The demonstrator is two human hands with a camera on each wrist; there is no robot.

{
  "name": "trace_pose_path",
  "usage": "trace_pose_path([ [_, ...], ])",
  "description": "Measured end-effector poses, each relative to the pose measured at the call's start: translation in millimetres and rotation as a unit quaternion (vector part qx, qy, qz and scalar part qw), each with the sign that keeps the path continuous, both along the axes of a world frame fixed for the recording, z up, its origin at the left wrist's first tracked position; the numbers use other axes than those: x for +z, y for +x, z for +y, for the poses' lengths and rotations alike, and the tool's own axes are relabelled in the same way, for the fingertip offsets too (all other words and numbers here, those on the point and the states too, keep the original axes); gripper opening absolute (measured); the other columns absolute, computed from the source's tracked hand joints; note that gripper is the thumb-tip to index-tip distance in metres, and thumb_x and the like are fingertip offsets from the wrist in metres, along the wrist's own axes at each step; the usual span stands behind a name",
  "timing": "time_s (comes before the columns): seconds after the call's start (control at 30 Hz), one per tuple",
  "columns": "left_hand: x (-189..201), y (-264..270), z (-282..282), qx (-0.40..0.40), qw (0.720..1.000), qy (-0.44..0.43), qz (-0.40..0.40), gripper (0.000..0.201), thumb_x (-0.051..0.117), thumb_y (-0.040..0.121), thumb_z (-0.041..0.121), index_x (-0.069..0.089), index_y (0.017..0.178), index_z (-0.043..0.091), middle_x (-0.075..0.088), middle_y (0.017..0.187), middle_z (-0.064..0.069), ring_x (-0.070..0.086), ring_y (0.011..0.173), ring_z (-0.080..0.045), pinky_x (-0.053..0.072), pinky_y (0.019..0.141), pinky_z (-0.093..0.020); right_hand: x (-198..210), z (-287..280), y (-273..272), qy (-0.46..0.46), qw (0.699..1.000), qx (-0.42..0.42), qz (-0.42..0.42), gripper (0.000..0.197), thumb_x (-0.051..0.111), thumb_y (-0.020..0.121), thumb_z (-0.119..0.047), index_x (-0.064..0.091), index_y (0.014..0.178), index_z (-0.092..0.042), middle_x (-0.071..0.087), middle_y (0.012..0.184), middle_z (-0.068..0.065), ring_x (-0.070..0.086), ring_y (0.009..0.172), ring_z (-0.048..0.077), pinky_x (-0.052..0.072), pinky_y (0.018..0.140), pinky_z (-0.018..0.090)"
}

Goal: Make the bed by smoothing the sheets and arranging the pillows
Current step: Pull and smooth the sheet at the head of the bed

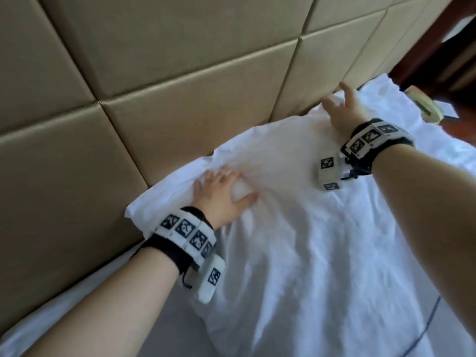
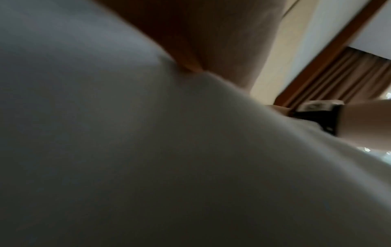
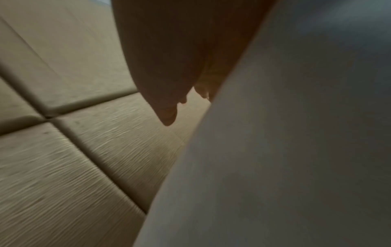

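A white pillow (image 1: 278, 161) lies along the padded headboard (image 1: 159, 81), on top of a rumpled white sheet (image 1: 322, 266). My left hand (image 1: 221, 194) presses flat on the pillow's near end, fingers spread and straight. At the pillow's far end my right hand (image 1: 340, 109) rests on the fabric, fingers spread toward the headboard. In the left wrist view the pillow (image 2: 148, 150) fills most of the frame, blurred, under my palm (image 2: 211, 41). The right wrist view has the right hand's fingers (image 3: 169, 115) hanging straight beside the pillow (image 3: 296, 133) and the headboard (image 3: 63, 142).
A second crumpled white pillow or sheet fold (image 1: 386, 99) lies beyond the right hand. A beige telephone (image 1: 425, 104) sits on a dark wooden nightstand (image 1: 438, 60) at the far right. Brown curtains (image 2: 349, 76) hang in the background.
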State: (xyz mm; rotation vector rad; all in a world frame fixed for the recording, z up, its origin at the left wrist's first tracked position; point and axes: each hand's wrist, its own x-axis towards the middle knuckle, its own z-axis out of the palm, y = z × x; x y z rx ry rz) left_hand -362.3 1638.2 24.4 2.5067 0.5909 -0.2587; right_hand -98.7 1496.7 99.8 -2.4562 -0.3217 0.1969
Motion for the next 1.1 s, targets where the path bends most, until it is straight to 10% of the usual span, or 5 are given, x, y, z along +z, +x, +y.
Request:
trace_pose_path([
  [0.3,10,-18,-30,0.038,0.997,0.056,-0.025,0.054,0.032,0.099,0.040,0.023,0.149,0.023,0.006,0.161,-0.001,-0.001,0.148,-0.028,0.004,0.118,-0.053,-2,-83,-84,-0.086,0.996,-0.011,0.029,0.056,0.047,0.093,-0.042,0.028,0.145,-0.033,0.035,0.152,0.002,0.041,0.132,0.025,0.037,0.106,0.033],
  [0.43,24,-40,-85,-0.030,0.997,0.038,-0.061,0.051,0.032,0.100,0.032,0.023,0.149,0.027,0.000,0.161,0.003,-0.005,0.148,-0.026,0.000,0.118,-0.054,-11,-112,-153,-0.104,0.993,-0.014,0.044,0.039,0.043,0.092,-0.038,0.041,0.130,-0.028,0.053,0.122,0.004,0.045,0.122,0.032,0.038,0.104,0.040],
  [0.67,30,-121,-170,-0.158,0.987,0.004,0.013,0.052,0.037,0.097,0.033,0.026,0.148,0.030,0.002,0.161,0.006,-0.002,0.148,-0.025,0.006,0.118,-0.052,-36,-192,-316,-0.162,0.985,0.000,0.057,0.035,0.046,0.092,-0.024,0.044,0.126,-0.015,0.048,0.130,0.007,0.042,0.125,0.029,0.025,0.107,0.043],
  [0.83,42,-170,-216,-0.236,0.965,-0.054,0.103,0.050,0.035,0.098,0.025,0.032,0.146,0.011,0.022,0.156,-0.009,0.025,0.142,-0.027,0.023,0.114,-0.038,-38,-255,-437,-0.222,0.960,0.001,0.174,0.042,0.044,0.093,-0.023,0.038,0.135,-0.020,0.040,0.142,0.002,0.035,0.133,0.024,0.023,0.109,0.050],
  [1.1,69,-249,-312,-0.311,0.936,-0.038,0.159,0.036,0.038,0.095,0.026,0.054,0.123,0.010,0.055,0.130,-0.013,0.051,0.119,-0.032,0.039,0.098,-0.034,-15,-374,-579,-0.194,0.910,-0.158,0.330,0.053,0.043,0.098,-0.027,0.031,0.148,-0.017,0.039,0.150,0.007,0.040,0.136,0.024,0.032,0.108,0.031],
])
